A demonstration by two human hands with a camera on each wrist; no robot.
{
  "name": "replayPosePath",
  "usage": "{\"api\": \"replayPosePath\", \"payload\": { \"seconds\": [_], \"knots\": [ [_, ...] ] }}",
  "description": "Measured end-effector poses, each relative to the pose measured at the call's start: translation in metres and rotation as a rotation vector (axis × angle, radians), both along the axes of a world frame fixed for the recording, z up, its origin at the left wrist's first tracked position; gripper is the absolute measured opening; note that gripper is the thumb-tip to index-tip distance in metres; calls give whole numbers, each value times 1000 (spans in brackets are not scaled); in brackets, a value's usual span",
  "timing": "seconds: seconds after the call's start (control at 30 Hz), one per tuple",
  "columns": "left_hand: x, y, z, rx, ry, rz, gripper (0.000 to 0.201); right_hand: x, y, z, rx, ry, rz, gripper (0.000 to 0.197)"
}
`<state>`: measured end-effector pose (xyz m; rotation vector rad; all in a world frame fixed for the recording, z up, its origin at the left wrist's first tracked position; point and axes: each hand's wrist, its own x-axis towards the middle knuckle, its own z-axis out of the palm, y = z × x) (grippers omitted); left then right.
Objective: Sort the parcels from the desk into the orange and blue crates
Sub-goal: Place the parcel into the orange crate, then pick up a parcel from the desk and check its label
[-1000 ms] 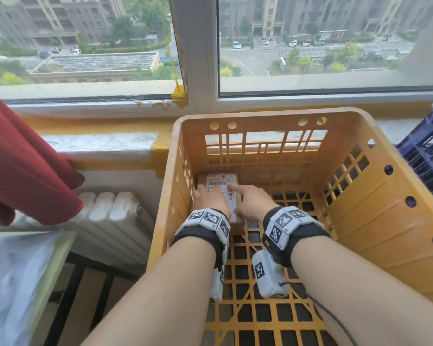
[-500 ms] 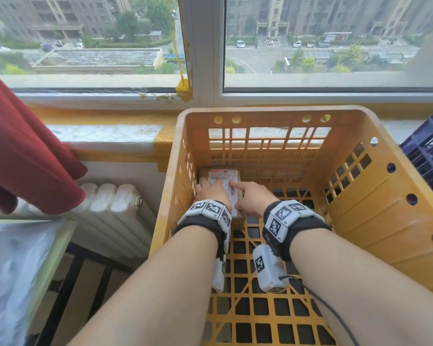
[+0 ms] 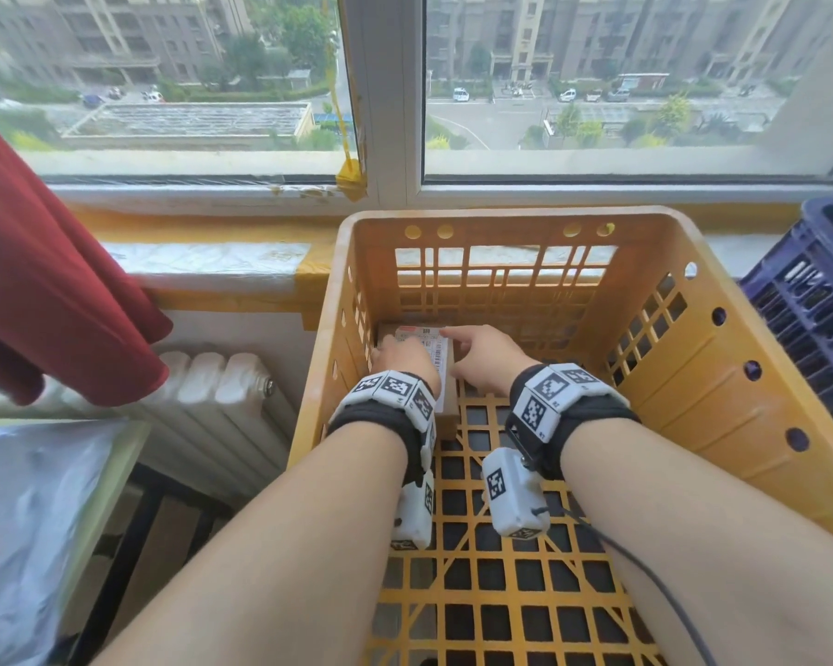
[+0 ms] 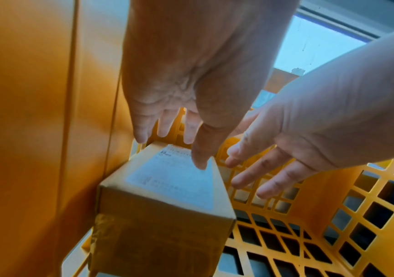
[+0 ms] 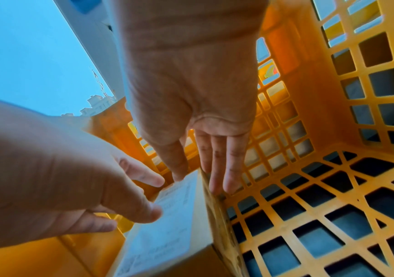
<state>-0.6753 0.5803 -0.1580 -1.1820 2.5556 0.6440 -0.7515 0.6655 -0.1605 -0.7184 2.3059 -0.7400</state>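
A brown cardboard parcel [image 3: 428,346] with a white label lies on the floor of the orange crate [image 3: 501,217], pushed into its far left corner. My left hand [image 3: 402,360] is over its left part with fingers straight. In the left wrist view the left hand [image 4: 187,129] has its thumb tip on the label of the parcel [image 4: 167,215]. My right hand [image 3: 482,358] is at the parcel's right side. In the right wrist view the right hand [image 5: 205,165] has its thumb on the top edge and straight fingers along the side of the parcel [image 5: 167,234]. Neither hand is curled round it.
A blue crate [image 3: 809,319] stands to the right of the orange one. A red cloth [image 3: 44,281] hangs at the left above a white radiator [image 3: 212,391]. A grey plastic-wrapped surface [image 3: 30,521] is at the lower left. The window sill runs behind the crates.
Almost nothing has moved. The parcel stays in the crate's far left corner and both hands stay at it. My head view has shifted slightly.
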Motion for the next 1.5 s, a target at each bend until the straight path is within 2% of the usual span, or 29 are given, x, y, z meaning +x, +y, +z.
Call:
{"api": "replayPosePath", "payload": {
  "seconds": [0.17,0.37,0.6,0.77,0.93,1.03,1.13,1.3,1.5],
  "knots": [
    [1,3,28,-29,60,-53,58,4,3,24,14,27,15,56],
    [3,4,57,-62,111,-66,53,11,8,58,-20,83,11,61],
    [14,8,102,-132,174,-136,36,27,13,104,-99,149,-32,53],
    [37,6,136,-163,296,-164,39,54,11,138,-147,242,-77,44],
    [77,-2,167,-209,353,-181,32,90,4,172,-137,343,-60,30],
    [106,-9,184,-208,372,-169,25,115,-3,191,-161,338,-65,25],
    [135,-20,192,-218,423,-126,33,146,-13,203,-202,322,-71,23],
    [196,-44,197,-217,468,-66,33,200,-41,211,-217,313,20,20],
    [288,-85,200,-234,469,52,40,278,-88,207,-221,312,145,25]
  ]
}}
